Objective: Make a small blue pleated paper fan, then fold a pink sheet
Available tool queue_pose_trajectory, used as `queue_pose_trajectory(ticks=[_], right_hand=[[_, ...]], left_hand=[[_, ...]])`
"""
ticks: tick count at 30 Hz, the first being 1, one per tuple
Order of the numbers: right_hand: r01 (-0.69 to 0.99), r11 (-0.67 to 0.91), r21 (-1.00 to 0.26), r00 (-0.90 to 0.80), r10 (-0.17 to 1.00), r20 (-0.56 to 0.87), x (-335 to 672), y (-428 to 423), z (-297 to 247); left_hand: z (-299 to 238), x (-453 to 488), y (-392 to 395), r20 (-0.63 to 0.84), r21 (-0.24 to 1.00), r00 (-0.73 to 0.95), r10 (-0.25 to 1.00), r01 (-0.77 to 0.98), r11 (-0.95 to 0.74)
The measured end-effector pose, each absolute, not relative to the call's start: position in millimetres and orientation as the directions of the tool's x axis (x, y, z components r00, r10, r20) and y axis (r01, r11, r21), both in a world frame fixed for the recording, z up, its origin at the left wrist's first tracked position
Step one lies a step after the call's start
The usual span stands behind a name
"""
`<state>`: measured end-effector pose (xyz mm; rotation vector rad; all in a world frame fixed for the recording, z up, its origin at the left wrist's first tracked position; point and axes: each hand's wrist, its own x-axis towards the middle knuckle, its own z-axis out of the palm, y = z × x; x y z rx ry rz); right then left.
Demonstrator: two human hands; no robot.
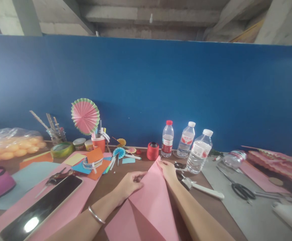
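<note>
A large sheet of pink paper (pixel 151 204), folded to a point at its far end, lies in front of me. My right hand (pixel 168 170) pinches the paper close to that tip. At the sheet's left edge rests my left hand (pixel 132 184), its fingers curled and gripping the edge. A silver bangle (pixel 97 215) circles the left wrist. Just beyond the tip stands a red spool of thread (pixel 153 151). Right of my right hand are black-handled scissors (pixel 179 165) and a white-handled tool (pixel 203 189).
Three water bottles (pixel 167 140) stand at the back right. A smartphone (pixel 41 207) lies on pink paper at left. A pleated paper fan (pixel 85 116) rises from a red cup (pixel 98 143). More scissors (pixel 242 190) lie on a grey sheet at right. A blue partition (pixel 146 83) closes the back.
</note>
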<state>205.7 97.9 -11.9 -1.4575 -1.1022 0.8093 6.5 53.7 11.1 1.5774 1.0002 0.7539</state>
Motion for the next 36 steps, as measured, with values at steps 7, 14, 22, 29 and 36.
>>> queue_pose_trajectory(ticks=[7, 14, 22, 29, 36], right_hand=[[0.192, 0.007, -0.981, 0.341, 0.937, 0.073, 205.0, 96.8, -9.9], [0.189, 0.004, -0.982, 0.345, 0.936, 0.070, 203.9, 94.4, -5.9], [0.196, 0.013, -0.981, 0.345, 0.935, 0.082, 205.2, 95.9, -8.5], [0.172, 0.013, -0.985, 0.338, 0.938, 0.071, 205.5, 96.0, -8.2], [0.124, -0.003, -0.992, 0.326, 0.945, 0.038, 205.0, 94.9, -5.3]], left_hand=[[13.1, 6.8, 52.9, -0.019, 0.965, 0.439, 0.898, 0.245, -0.100], [12.4, 6.7, 52.6, -0.020, 0.966, 0.438, 0.899, 0.239, -0.095], [13.0, 6.8, 52.3, -0.019, 0.967, 0.442, 0.897, 0.234, -0.095], [10.7, 6.6, 53.5, -0.017, 0.966, 0.438, 0.899, 0.240, -0.099], [13.9, 8.8, 51.2, -0.007, 0.964, 0.397, 0.918, 0.248, -0.100]])
